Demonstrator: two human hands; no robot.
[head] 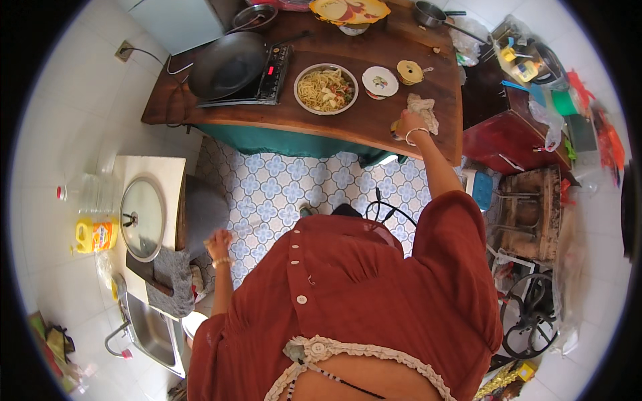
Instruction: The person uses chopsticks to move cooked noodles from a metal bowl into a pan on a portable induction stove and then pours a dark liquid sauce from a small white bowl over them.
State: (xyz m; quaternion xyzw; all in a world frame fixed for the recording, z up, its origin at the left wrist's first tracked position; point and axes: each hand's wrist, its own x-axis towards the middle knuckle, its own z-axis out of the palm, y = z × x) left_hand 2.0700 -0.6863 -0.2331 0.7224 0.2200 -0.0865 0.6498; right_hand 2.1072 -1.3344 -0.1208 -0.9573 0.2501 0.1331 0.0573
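Near the front right of the wooden counter (371,128), my right hand (409,124) is closed around a small yellowish item that is mostly hidden; I cannot tell what it is. A crumpled beige cloth (425,113) lies against that hand. My left hand (218,244) hangs low at the left above the floor, its fingers curled; whether it holds anything is unclear. Farther along the counter are a metal bowl of noodles with vegetables (325,95), a bowl topped by a white patterned plate (380,82), and a small yellow lidded pot (410,72).
A black wok (228,65) sits on an induction cooker (273,75) with a lit display. At left are a glass lid (143,220), a grey cloth (173,280) and a steel sink (150,326). A dark red cabinet (506,135) stands at right. Black cables (386,208) lie on the floor.
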